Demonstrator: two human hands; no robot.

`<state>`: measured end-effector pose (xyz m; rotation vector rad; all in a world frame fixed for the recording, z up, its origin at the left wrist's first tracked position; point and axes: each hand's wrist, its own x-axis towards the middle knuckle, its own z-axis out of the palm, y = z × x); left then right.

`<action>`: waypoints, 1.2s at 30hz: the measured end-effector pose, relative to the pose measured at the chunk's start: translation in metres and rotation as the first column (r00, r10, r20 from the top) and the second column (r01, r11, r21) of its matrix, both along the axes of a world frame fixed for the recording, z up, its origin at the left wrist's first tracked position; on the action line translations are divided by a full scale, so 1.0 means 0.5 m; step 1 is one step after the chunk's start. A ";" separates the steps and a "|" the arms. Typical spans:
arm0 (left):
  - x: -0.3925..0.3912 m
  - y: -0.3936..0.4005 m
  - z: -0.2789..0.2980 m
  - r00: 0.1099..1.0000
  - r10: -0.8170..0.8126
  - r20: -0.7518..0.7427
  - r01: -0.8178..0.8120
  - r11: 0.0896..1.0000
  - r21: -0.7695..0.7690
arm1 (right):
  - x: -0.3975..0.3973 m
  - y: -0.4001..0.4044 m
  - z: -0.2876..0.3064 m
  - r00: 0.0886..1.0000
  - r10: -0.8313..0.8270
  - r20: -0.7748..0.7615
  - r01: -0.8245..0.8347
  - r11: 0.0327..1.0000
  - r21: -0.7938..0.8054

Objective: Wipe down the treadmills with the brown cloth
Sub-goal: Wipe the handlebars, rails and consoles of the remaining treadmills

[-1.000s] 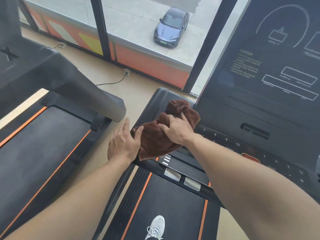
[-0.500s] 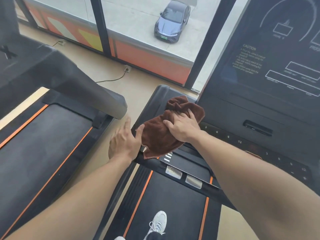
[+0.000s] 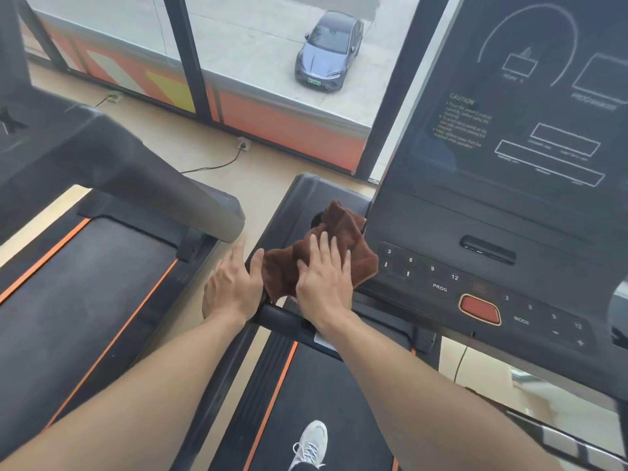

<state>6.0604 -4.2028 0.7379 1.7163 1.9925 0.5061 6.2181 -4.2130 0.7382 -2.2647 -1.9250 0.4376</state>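
Right hand (image 3: 323,280) now lies flat, fingers straight, pressing the brown cloth (image 3: 326,246) onto the treadmill's (image 3: 299,198) left console tray, cloth carried further forward; left hand (image 3: 232,288) open, bracing the edge; wiping progresses.

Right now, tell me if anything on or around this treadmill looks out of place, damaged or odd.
Nothing stands out. The brown cloth lies bunched on the console's left wing under the flat right hand; the left hand rests on the wing's edge. The red button and keypad look intact. A cable trails loosely across the floor to its socket.
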 end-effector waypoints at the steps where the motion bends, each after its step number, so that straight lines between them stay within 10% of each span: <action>1: -0.001 -0.001 -0.001 1.000 0.007 0.018 -0.007 1.000 0.003 | -0.005 0.013 -0.005 0.999 -0.048 0.015 0.048 0.999 -0.015; 27: -0.002 0.014 -0.026 0.996 0.040 -0.082 -0.044 0.998 -0.048 | 0.133 0.435 0.008 0.982 -0.187 0.025 0.188 0.982 -0.021; 36: -0.005 0.003 -0.008 0.996 0.069 0.056 -0.070 0.997 0.013 | 0.019 0.230 0.007 0.974 0.226 -0.016 -0.225 0.974 0.035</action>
